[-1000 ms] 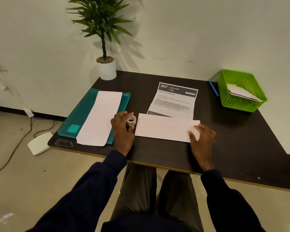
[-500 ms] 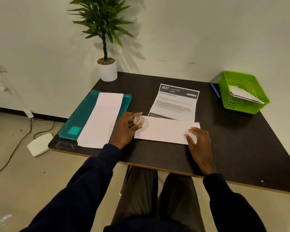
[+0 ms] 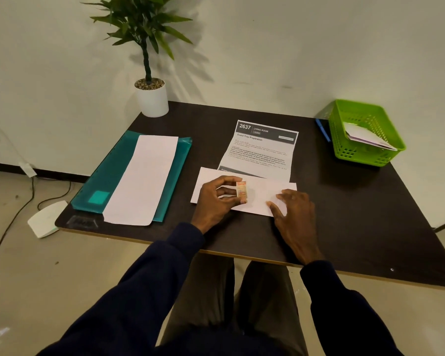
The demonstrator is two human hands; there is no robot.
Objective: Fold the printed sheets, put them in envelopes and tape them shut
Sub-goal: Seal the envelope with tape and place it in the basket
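Note:
A white envelope [image 3: 261, 195] lies across the front middle of the dark table [image 3: 344, 214]. My left hand [image 3: 213, 200] pinches a small roll of tape [image 3: 241, 192] on edge over the envelope's middle. My right hand [image 3: 292, 210] presses flat, with its fingers spread, on the envelope's right end. A printed sheet [image 3: 263, 150] headed "2637 Living Room" lies just behind the envelope, its lower edge tucked under it. To the left a long white envelope [image 3: 144, 178] rests on a teal folder [image 3: 108, 176].
A green plastic basket [image 3: 365, 152] holding envelopes stands at the table's back right, with a blue pen [image 3: 323, 129] beside it. A potted plant [image 3: 150, 96] stands at the back left corner. On the floor to the left lie a white device [image 3: 45, 219] and cables.
My left hand has carried the tape roll from the table beside the folder rightward onto the envelope. My right hand has stayed on the envelope's right end.

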